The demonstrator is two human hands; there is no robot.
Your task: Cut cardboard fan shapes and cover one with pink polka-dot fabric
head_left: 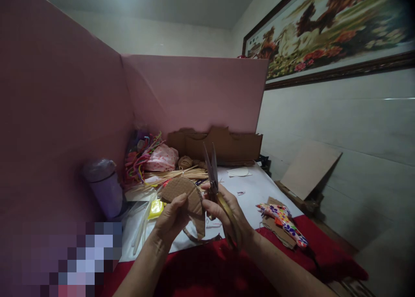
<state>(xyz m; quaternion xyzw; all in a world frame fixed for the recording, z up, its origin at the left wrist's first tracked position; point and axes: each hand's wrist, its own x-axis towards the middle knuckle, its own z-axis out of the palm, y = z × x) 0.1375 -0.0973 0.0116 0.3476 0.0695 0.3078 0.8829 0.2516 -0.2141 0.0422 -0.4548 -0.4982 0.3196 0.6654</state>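
My left hand [171,219] grips a piece of corrugated cardboard [183,193] with a rounded edge, thumb on its face. A strip of the cardboard hangs down at its lower right. In my right hand [231,215] is a pair of scissors [212,171] with gold-coloured handles. Their blades point up and stand slightly apart, just right of the cardboard. The right fingertips are close to the cardboard's right edge; whether they touch it I cannot tell. Both hands are above the near part of the white-topped table [259,184].
A flower-patterned glue gun [285,221] lies on cardboard scraps at the right. Wooden sticks [181,174], a ball of twine [185,162] and colourful pipe cleaners [139,158] are heaped at the back left. A purple tumbler [105,189] stands left. Cut cardboard [223,145] leans behind.
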